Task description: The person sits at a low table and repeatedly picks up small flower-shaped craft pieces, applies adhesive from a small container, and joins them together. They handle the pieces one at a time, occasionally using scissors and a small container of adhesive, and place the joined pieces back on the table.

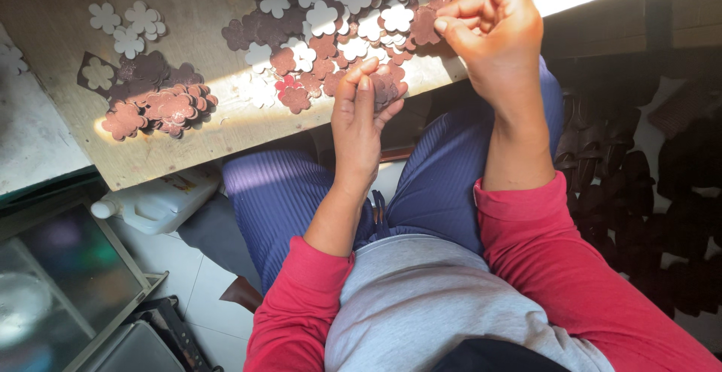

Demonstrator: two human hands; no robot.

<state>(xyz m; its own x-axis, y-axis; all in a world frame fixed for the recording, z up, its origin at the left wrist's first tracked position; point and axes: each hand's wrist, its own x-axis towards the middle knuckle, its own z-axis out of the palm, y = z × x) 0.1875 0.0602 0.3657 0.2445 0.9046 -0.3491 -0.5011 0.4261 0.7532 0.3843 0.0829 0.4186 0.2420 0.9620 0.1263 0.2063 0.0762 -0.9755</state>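
Red sleeves and a grey shirt fill the bottom of the view, with blue striped trousers beyond them, knees reaching under the bench (226, 127). That wooden bench is the landmark: its near edge runs aslant from lower left up to the right, sunlit along the lip, and both hands work right at that edge.

At the bench's near edge, the left hand (359, 120) stands with fingers straight and pressed together, thumb closing on a stack of brown flower cut-outs (389, 86); how many are in the stack cannot be told. Further right, over the bench's edge, the right hand (492, 30) is curled, its fingertips pinching at the rim of the main heap of flower pieces (338, 18); whether it holds one is unclear.

Each piece is a flat five-petalled flower shape, some dark brown, some reddish, many showing a pale white side. The main heap holds dozens, too overlapped to count. On the bench's left part lies a smaller brown pile (158, 101), and above it about four loose white flowers (124, 26).

Between those two piles the bench shows bare wood. Below the bench's left edge lies a white plastic jug (158, 203), and right of the bench hang dark leather strips (639, 176).
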